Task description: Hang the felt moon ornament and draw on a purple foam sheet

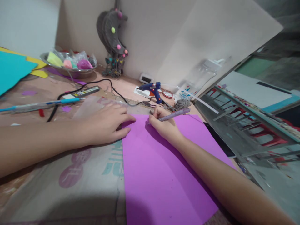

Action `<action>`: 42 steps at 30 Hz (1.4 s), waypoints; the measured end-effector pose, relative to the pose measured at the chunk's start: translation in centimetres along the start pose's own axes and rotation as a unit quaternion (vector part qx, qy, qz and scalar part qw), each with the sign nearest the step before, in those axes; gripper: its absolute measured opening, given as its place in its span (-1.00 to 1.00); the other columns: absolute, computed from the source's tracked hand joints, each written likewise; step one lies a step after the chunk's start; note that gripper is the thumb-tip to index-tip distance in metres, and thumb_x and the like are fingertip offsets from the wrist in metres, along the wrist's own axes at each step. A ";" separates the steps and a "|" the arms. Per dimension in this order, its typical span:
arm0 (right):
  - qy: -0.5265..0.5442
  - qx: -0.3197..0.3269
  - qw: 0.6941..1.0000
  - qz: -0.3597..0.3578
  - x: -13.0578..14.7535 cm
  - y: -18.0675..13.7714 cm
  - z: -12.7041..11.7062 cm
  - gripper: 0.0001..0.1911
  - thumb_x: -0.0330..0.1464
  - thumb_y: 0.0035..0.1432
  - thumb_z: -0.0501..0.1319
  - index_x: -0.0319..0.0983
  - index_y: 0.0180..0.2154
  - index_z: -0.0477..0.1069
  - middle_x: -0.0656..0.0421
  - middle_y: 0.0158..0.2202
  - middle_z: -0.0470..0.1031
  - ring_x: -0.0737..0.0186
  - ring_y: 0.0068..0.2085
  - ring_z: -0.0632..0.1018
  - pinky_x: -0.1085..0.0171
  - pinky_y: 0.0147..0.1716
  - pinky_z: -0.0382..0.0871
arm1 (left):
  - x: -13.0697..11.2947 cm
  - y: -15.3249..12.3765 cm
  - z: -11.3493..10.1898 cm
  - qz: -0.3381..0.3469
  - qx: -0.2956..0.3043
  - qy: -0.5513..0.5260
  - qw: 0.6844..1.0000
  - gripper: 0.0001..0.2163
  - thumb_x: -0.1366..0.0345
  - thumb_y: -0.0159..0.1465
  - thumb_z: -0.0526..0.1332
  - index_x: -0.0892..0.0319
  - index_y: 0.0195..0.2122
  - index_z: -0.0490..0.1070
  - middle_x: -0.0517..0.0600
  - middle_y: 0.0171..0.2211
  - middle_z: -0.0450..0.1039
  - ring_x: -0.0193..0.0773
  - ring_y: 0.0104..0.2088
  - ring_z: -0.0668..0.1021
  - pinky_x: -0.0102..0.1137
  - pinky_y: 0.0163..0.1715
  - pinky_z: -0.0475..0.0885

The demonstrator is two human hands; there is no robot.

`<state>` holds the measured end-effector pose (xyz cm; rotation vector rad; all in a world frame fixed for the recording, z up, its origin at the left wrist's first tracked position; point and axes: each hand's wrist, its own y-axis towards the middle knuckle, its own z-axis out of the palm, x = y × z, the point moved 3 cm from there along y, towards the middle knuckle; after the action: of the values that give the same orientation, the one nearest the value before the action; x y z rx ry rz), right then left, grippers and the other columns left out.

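Note:
A large purple craft sheet [150, 175] lies flat in front of me, partly over a printed translucent plastic sheet [93, 187]. My right hand [162, 122] rests near the sheet's far edge, its fingers closed around a slim purple pen [174, 115]. The pen's tip points down and left at the purple surface; any mark there is too faint to make out. Flat on the plastic lies my left hand [107, 122], fingers stretched out, with thumb and forefinger reaching over the purple sheet's left edge.
Beyond my hands stand a blue glue gun [151, 89], grey yarn [182, 104] and a black cable [110, 82]. To the left are a blue-handled tool [47, 104], a metal bowl of coloured clay packs [70, 70] and blue foam sheets [14, 70]. A moon ornament [112, 34] hangs behind.

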<state>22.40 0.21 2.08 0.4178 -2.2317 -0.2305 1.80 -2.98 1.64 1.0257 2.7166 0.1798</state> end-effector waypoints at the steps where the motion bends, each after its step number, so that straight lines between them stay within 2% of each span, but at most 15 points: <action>1: -0.003 0.002 1.000 0.006 0.0 0.0 0.0 -0.76 -0.36 -0.04 0.16 -0.12 -0.58 0.07 0.32 -0.61 0.21 0.32 -0.49 0.28 0.29 -0.45 0.15 | 0.0 0.0 0.0 -0.001 0.002 0.000 1.000 -0.59 0.13 0.38 0.10 0.12 0.14 0.55 0.12 -0.23 0.49 0.02 -0.14 0.53 -0.07 -0.01 0.38; 9: 0.012 0.004 1.000 0.025 -0.3 -0.2 -0.1 -0.76 -0.35 -0.03 0.16 -0.12 -0.57 0.07 0.33 -0.61 0.21 0.32 -0.51 0.29 0.28 -0.46 0.16 | 0.2 -0.1 0.3 0.001 -0.013 -0.015 1.000 -0.60 0.13 0.37 0.12 0.11 0.14 0.55 0.12 -0.20 0.51 0.03 -0.10 0.53 -0.07 0.02 0.37; 16: 0.008 -0.008 1.000 0.006 0.1 -0.1 0.0 -0.75 -0.33 -0.03 0.16 -0.12 -0.58 0.07 0.33 -0.61 0.20 0.33 -0.50 0.28 0.29 -0.46 0.16 | 0.1 -0.1 0.2 -0.002 -0.006 -0.009 1.000 -0.61 0.15 0.37 0.13 0.09 0.14 0.55 0.11 -0.17 0.52 0.02 -0.08 0.53 -0.09 0.02 0.37; 26: -0.007 0.013 1.000 0.013 0.2 -0.5 -0.2 -0.76 -0.33 -0.03 0.15 -0.11 -0.58 0.07 0.32 -0.62 0.19 0.31 -0.50 0.28 0.28 -0.46 0.15 | 0.1 -0.1 0.1 -0.001 -0.002 -0.005 1.000 -0.61 0.14 0.37 0.11 0.10 0.13 0.55 0.11 -0.21 0.50 0.01 -0.12 0.52 -0.09 0.02 0.37; 32: 0.008 0.001 1.000 0.006 0.0 -0.4 0.0 -0.73 -0.32 -0.01 0.16 -0.12 -0.57 0.05 0.33 -0.61 0.17 0.32 -0.50 0.28 0.28 -0.45 0.17 | 0.3 -0.1 0.3 0.007 -0.022 -0.013 1.000 -0.61 0.14 0.37 0.11 0.11 0.12 0.56 0.11 -0.23 0.49 0.02 -0.12 0.52 -0.10 -0.02 0.37; 36: 0.005 -0.001 1.000 -0.002 0.0 -0.3 0.0 -0.74 -0.32 -0.01 0.17 -0.11 -0.57 0.06 0.33 -0.61 0.17 0.32 -0.50 0.27 0.28 -0.45 0.17 | 0.3 -0.1 0.4 0.008 -0.013 -0.005 1.000 -0.60 0.14 0.38 0.09 0.12 0.13 0.55 0.12 -0.22 0.49 0.03 -0.11 0.52 -0.09 -0.02 0.37; 42: 0.023 0.028 0.999 0.026 0.0 -0.5 -0.1 -0.75 -0.33 -0.04 0.16 -0.12 -0.57 0.07 0.34 -0.63 0.17 0.32 -0.52 0.28 0.29 -0.47 0.15 | 0.1 -0.1 0.1 0.003 -0.017 -0.022 1.000 -0.61 0.14 0.37 0.12 0.11 0.12 0.57 0.11 -0.25 0.48 0.03 -0.14 0.53 -0.08 -0.01 0.37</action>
<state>22.57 -0.29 2.00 0.3914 -2.2054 -0.1310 1.69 -3.01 1.50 1.0166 2.6617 0.2017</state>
